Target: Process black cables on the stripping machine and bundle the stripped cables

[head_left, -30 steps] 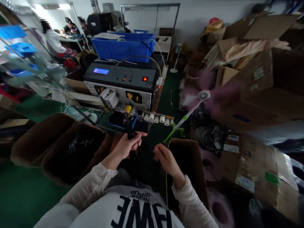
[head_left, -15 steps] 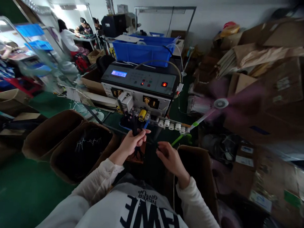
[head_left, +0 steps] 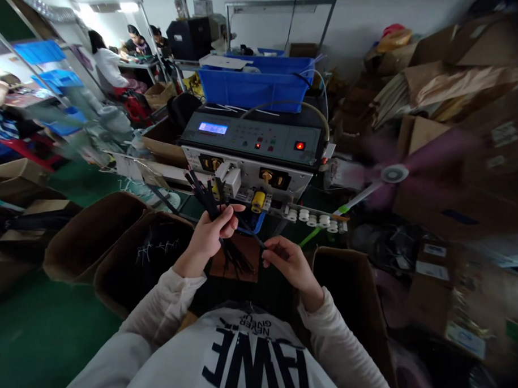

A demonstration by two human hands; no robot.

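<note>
The left hand point(head_left: 209, 234) is closed around a bundle of black cable pieces point(head_left: 205, 195), held in front of the grey machine point(head_left: 254, 146), above the cardboard boxes point(head_left: 150, 252). The right hand point(head_left: 288, 263) pinches a single black piece point(head_left: 251, 236) between its fingertips, just beside the bundle.

left hand point(head_left: 209, 234) fisted, raised; right hand point(head_left: 285, 261) pinching, lower.
</note>
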